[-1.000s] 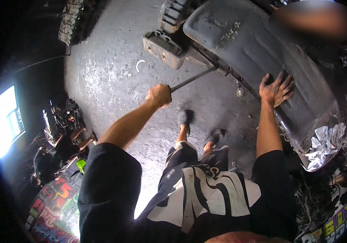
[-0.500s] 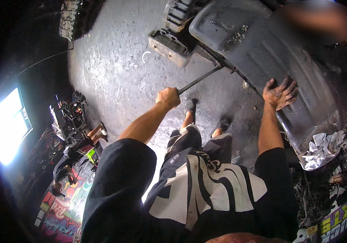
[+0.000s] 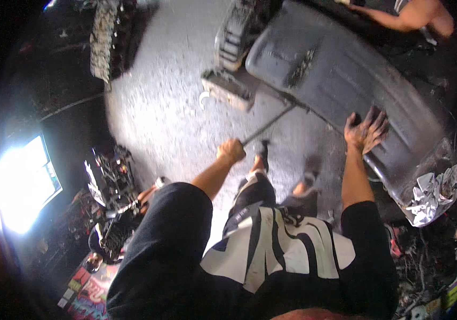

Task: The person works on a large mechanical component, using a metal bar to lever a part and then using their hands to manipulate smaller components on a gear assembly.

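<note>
My left hand [image 3: 231, 151] is closed around the near end of a long dark metal bar [image 3: 268, 126]. The bar's far end meets the edge of a large dark grey moulded panel [image 3: 340, 80]; the joint there is too dark to make out. My right hand [image 3: 367, 130] rests on the panel with its fingers spread, and they look blackened with grime. Just left of the panel's far end, a worn rectangular block [image 3: 228, 89] lies on the grey floor.
Ridged tyre-like pieces stand at the far middle [image 3: 233, 40] and far left [image 3: 104, 42]. Crumpled silvery sheeting [image 3: 432, 194] lies at the panel's near right end. Another person's bent limb [image 3: 415, 16] shows at upper right. Cluttered parts [image 3: 111, 178] and another person [image 3: 96, 250] are at left.
The whole view has shifted, so the floor, block and tyre pieces sit lower. My left hand appears lower and farther right, still gripping the bar. My right hand remains on the panel.
</note>
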A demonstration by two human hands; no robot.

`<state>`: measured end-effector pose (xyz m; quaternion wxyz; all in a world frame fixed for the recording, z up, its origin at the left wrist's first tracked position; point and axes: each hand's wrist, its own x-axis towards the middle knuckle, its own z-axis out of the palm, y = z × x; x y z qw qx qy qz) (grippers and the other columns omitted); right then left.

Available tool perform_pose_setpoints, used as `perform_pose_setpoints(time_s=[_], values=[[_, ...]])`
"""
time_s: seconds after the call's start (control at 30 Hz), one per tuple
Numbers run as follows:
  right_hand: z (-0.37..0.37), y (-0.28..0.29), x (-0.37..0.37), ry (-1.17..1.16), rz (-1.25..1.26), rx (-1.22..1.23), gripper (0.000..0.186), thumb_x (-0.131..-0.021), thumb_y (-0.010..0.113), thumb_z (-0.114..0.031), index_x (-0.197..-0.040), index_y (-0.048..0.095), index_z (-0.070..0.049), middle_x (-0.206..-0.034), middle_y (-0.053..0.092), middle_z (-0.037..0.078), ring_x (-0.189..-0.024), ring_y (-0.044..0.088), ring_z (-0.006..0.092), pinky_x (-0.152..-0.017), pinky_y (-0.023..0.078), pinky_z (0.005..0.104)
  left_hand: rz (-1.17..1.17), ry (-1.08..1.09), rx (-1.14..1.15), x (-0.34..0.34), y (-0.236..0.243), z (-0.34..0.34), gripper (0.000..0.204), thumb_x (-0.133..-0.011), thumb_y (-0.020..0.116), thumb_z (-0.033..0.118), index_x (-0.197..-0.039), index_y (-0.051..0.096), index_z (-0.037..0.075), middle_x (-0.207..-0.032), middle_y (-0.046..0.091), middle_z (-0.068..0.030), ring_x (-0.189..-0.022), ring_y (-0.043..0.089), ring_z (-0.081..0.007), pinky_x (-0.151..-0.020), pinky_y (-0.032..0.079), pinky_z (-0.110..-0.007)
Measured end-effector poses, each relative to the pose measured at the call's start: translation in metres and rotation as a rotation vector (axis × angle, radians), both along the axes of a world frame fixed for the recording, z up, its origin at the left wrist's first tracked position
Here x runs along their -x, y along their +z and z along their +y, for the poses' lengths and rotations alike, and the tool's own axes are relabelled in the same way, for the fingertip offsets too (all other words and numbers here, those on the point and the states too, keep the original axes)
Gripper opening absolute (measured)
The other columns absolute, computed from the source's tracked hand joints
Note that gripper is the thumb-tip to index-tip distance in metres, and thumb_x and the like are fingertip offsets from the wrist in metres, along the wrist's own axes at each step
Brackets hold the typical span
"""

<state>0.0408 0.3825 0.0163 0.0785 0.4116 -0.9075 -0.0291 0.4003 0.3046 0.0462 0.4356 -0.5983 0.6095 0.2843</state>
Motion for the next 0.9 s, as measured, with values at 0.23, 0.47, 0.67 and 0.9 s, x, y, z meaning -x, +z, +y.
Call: perform_pose_setpoints(time_s=[0.23, 0.47, 0.67, 0.9], values=[[0.005, 0.002, 0.0, -0.118, -0.105, 0.046, 0.072, -0.075, 0.048, -0.051, -0.133, 0.028, -0.015, -0.141, 0.012, 0.016, -0.131, 0.006, 0.0344, -0.101, 0.008, 0.0547, -0.029, -0.006, 0.005, 0.011, 0.014, 0.002, 0.027, -0.072, 0.051, 0.016, -0.093, 0.065, 0.005, -0.1, 0.06, -0.0186, -0.097, 0.058, -0.0294, -0.082, 0.046, -0.038], [-0.005, 0.006, 0.001, -0.157, -0.1, 0.07, 0.071, -0.072, 0.053, -0.049, -0.131, 0.033, -0.014, -0.139, 0.017, 0.016, -0.129, 0.012, 0.0346, -0.1, 0.013, 0.0554, -0.005, -0.042, 0.001, -0.009, -0.011, 0.013, 0.026, -0.073, 0.05, 0.015, -0.091, 0.066, 0.005, -0.098, 0.061, -0.018, -0.095, 0.058, -0.0314, -0.08, 0.047, -0.038], [-0.001, 0.004, 0.005, -0.176, -0.139, 0.011, 0.07, -0.072, 0.052, -0.049, -0.13, 0.035, -0.013, -0.14, 0.015, 0.015, -0.13, 0.01, 0.0342, -0.099, 0.012, 0.0564, -0.006, -0.017, -0.037, -0.005, -0.015, 0.007, 0.026, -0.07, 0.052, 0.014, -0.09, 0.066, 0.006, -0.095, 0.062, -0.0176, -0.092, 0.06, -0.0315, -0.08, 0.047, -0.038], [-0.003, 0.009, 0.005, -0.223, -0.195, -0.069, 0.073, -0.074, 0.048, -0.049, -0.135, 0.024, -0.015, -0.141, 0.012, 0.013, -0.131, 0.007, 0.0327, -0.102, 0.006, 0.055, -0.049, -0.049, -0.035, -0.003, -0.019, 0.006, 0.028, -0.069, 0.055, 0.013, -0.094, 0.065, 0.008, -0.099, 0.061, -0.0179, -0.097, 0.057, -0.032, -0.087, 0.043, -0.037]])
